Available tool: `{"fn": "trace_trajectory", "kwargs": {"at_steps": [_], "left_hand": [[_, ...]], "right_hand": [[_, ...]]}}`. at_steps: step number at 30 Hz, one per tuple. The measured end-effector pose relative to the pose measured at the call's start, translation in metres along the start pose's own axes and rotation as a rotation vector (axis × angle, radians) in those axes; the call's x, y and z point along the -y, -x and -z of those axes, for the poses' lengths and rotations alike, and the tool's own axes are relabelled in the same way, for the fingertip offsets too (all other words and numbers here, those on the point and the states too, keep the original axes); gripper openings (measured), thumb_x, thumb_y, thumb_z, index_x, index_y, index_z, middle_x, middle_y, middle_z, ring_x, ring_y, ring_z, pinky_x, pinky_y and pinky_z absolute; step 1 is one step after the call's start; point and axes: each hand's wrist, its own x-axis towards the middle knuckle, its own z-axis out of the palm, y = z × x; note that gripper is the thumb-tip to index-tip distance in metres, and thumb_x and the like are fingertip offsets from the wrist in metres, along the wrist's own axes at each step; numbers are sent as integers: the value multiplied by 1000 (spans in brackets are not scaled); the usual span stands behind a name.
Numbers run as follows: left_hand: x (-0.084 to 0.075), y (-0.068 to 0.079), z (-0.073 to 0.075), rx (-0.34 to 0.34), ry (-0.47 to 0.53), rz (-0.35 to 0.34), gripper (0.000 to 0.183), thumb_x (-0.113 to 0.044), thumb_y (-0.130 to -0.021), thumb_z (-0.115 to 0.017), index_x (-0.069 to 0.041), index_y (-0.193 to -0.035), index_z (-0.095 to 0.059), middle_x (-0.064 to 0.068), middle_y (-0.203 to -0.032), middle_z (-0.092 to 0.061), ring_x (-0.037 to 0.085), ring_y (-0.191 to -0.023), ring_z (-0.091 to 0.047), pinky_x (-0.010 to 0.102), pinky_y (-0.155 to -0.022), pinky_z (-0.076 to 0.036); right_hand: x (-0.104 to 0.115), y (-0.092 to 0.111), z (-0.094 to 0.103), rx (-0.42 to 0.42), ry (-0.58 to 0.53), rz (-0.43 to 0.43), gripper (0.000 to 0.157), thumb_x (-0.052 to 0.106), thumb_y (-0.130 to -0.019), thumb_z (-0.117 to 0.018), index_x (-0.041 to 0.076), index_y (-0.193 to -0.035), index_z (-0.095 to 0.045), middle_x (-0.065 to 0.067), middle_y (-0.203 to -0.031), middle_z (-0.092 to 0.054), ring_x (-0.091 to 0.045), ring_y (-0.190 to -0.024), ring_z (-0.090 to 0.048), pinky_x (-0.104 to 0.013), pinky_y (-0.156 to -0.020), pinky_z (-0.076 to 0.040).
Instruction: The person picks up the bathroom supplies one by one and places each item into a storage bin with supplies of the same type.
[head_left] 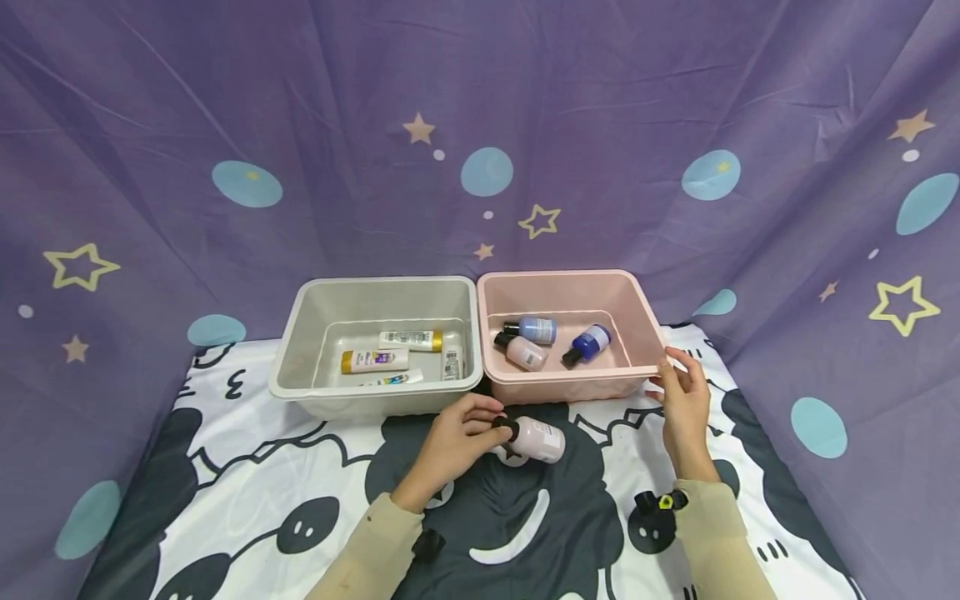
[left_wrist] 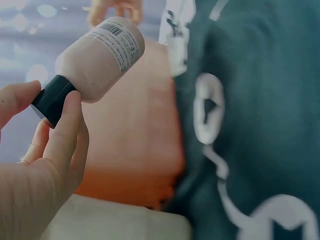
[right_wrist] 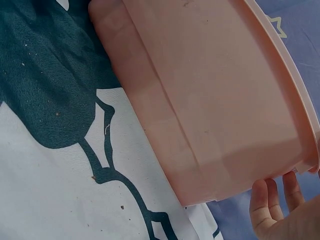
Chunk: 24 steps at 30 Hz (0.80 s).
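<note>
My left hand point(head_left: 463, 439) pinches the black cap of a pale pink bottle point(head_left: 542, 440), held tilted in front of the two bins. In the left wrist view the bottle point(left_wrist: 102, 60) shows a printed label with a barcode, and the thumb and fingers grip its cap point(left_wrist: 54, 100). My right hand point(head_left: 684, 408) holds the front right corner of the pink bin point(head_left: 570, 385). From the right wrist, its fingertips point(right_wrist: 260, 192) show at the bin's rim and side. Inside that bin lie a light blue bottle point(head_left: 538, 330), another pale pink bottle point(head_left: 525, 353) and a dark blue bottle point(head_left: 588, 344).
A light grey bin point(head_left: 378, 396) stands left of the pink one, side by side. Several small tubes lie in it, among them a white tube with a gold cap point(head_left: 377, 361). A sheep-patterned cloth point(head_left: 315, 467) lies beneath; a purple curtain point(head_left: 360, 167) hangs behind.
</note>
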Motion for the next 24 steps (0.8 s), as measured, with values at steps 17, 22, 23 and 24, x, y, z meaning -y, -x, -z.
{"fn": "trace_trajectory", "kwargs": {"at_steps": [17,22,23,24], "left_hand": [[-90,-73,11,19,24,-171,34,-10,-86,-79,0,-116,-65,12,-110,-69,24,-99,-68,33,-87,-56],[-105,-115,11,13,49,-165,33,-12,-87,-80,-2,-115,-66,12,-109,-68,23,-100,-67,32,-85,-57],[-107,-124,10,10,43,-163,33,-12,-87,-80,-2,-115,-66,11,-109,-68,23,-100,-67,31,-85,-57],[-109,-133,9,10,54,-155,34,-12,-86,-81,-2,-115,-66,11,-109,-67,23,-100,-66,31,-83,-58]], "right_hand": [[-3,-4,1,-6,-22,4,30,21,-99,-66,15,-129,-64,-11,-106,-63,-16,-84,-66,-26,-64,-58],[-4,-4,1,-9,-29,12,30,20,-99,-67,14,-128,-64,-6,-100,-63,-16,-83,-66,-27,-64,-58],[-4,-4,1,-10,-31,14,30,20,-99,-67,14,-128,-64,-6,-100,-63,-16,-83,-66,-27,-65,-58],[-4,-4,0,-8,-32,16,30,20,-99,-67,14,-128,-64,-7,-100,-63,-16,-83,-66,-27,-64,-58]]}}
